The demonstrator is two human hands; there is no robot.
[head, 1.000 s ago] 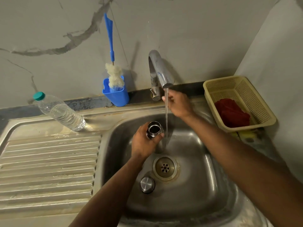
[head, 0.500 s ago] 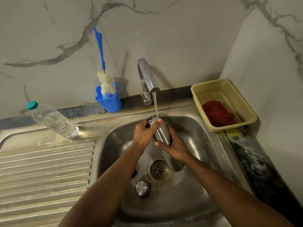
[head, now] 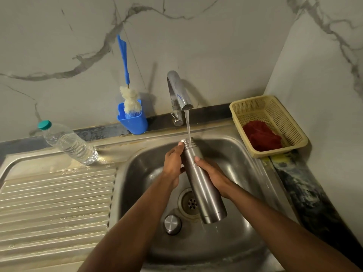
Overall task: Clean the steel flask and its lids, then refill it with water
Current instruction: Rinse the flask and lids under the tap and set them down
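The steel flask point(head: 204, 189) is held tilted over the sink point(head: 231, 242), its open threaded mouth up under the running stream from the tap point(head: 177, 91). My left hand point(head: 173, 163) grips the flask near its neck. My right hand point(head: 213, 174) wraps the body from the right side. Water runs down and drips off the flask's base. A round steel lid point(head: 172, 224) lies on the sink floor, left of the drain point(head: 190, 202).
A blue holder point(head: 135, 122) with a bottle brush point(head: 129, 99) stands behind the sink, left of the tap. A plastic water bottle point(head: 68, 143) lies on the ribbed drainboard point(head: 55, 203). A beige basket point(head: 282, 138) with a red cloth point(head: 262, 137) sits at right, against the wall.
My right hand left the tap and came down onto the flask body. The flask moved under the stream and its whole length now shows. The camera view shifted upward.
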